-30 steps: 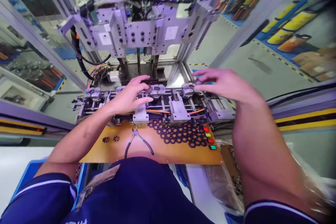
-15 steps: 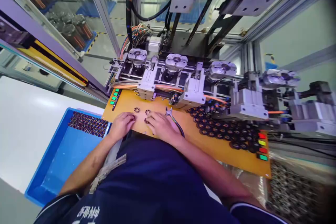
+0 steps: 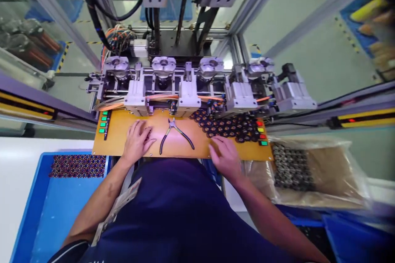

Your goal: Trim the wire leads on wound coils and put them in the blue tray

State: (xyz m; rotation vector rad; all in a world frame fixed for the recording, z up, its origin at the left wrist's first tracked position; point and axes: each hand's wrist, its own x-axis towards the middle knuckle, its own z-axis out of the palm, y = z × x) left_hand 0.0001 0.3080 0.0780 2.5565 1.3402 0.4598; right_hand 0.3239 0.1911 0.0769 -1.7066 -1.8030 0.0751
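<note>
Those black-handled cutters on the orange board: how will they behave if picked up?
The black-handled metal cutters look rigid and probably heavy for their size. Their handles lie splayed, so they may swing when lifted. Flat on the orange board, they shouldn't roll.

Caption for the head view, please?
Left hand and right hand on the orange panel, flanking the cutters; dark rings by the right.

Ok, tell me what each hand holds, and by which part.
Nothing visibly gripped. The left hand lies on the yellow board; the right hand touches the pile of small dark rings. The black-handled cutters lie untouched.
</note>
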